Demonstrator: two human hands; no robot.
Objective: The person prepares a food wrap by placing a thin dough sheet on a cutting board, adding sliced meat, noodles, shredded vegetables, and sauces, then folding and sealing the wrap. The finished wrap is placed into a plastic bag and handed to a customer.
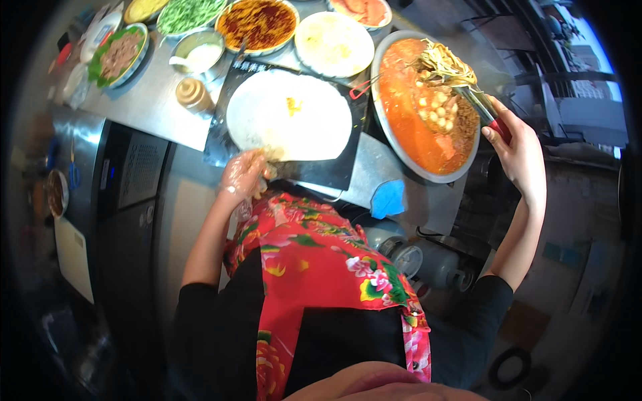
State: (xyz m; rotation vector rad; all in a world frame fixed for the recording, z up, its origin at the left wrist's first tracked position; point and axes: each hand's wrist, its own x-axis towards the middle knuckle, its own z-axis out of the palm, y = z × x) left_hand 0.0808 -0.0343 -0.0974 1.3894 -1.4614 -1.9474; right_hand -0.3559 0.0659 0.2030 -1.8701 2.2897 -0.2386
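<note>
My right hand (518,144) grips a pair of tongs (483,108) with red handles over the right part of a large round pan (379,100). The tongs' tips reach a heap of pale yellow strips (445,65) at the pan's far side. Orange-red broth (408,113) fills the pan, with small pale balls (438,110) in the middle. My left hand (242,175), in a clear plastic glove, is closed at the near left edge of a white, overexposed round sheet or plate (294,123). What its fingers hold is unclear. A yellow-orange bit (293,105) lies on the white surface.
Bowls of shredded greens (190,15), dark red filling (257,25) and pale shreds (334,43) stand along the back. A squeeze bottle (194,95) and a white-handled pot (199,55) stand left. A blue cloth (388,199) hangs at the counter's near edge, above gas cylinders (438,264).
</note>
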